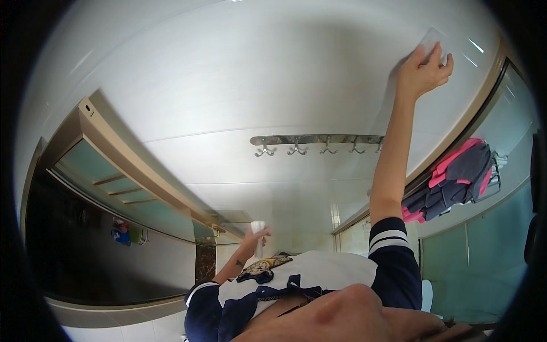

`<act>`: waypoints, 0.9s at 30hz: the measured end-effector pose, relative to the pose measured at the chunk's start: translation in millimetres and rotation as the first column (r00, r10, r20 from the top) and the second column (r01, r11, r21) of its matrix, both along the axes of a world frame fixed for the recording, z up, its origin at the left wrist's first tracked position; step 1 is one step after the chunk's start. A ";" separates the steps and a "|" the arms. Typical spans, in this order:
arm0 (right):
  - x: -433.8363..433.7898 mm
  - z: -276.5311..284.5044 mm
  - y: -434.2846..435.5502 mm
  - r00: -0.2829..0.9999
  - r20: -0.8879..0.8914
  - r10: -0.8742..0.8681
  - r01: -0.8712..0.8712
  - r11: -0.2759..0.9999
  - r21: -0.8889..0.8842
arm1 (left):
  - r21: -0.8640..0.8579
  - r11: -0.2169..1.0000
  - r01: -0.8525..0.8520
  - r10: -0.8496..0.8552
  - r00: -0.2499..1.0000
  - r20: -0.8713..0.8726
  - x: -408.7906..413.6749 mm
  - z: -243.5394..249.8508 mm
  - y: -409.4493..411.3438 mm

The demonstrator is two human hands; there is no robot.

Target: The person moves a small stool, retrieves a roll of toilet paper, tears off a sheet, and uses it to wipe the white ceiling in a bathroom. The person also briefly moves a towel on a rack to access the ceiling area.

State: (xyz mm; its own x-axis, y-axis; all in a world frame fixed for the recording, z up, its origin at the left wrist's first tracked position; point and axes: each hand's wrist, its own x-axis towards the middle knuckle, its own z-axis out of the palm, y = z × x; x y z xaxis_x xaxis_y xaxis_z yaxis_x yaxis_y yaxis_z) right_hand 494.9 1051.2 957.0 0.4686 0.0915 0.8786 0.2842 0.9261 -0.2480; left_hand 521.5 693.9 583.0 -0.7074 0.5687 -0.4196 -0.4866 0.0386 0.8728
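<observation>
High at the right, my right hand [421,77] has its fingertips on a thin clear sheet [431,37], held against the white wall [239,81]. Its thumb and index finger are on the sheet; the other fingers are spread. Whether the sheet sticks to the wall, I cannot tell. Down near my waist, my left hand [252,241] grips a white, narrow bundle or roll [258,225], upright between thumb and fingers. What the bundle is made of is unclear. Below my raised forearm runs a metal hook rail [316,139] with several double hooks, its right end hidden by the arm.
An open door [128,171] with frosted panes stands at the left, beside a dark doorway. At the right, grey and pink towels or cloths [461,171] hang on a rack [498,175] beyond a framed opening. Greenish glass panels [470,252] stand at the lower right.
</observation>
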 end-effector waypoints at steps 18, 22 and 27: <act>-70.8 -79.4 -183.9 0.632 0.751 0.192 -0.635 0.685 0.358 | 0.019 0.997 -0.076 0.077 0.995 -0.061 -14.8 11.1 2.4; -23.1 -107.7 -83.9 0.618 0.778 0.113 -0.573 0.743 0.347 | -0.118 0.982 -0.147 0.144 0.989 -0.035 -7.7 -9.9 -32.0; 58.0 -124.1 51.5 0.526 0.840 -0.131 -0.422 0.817 0.392 | -0.158 0.960 -0.232 0.232 0.972 -0.020 -1.5 -22.2 -67.0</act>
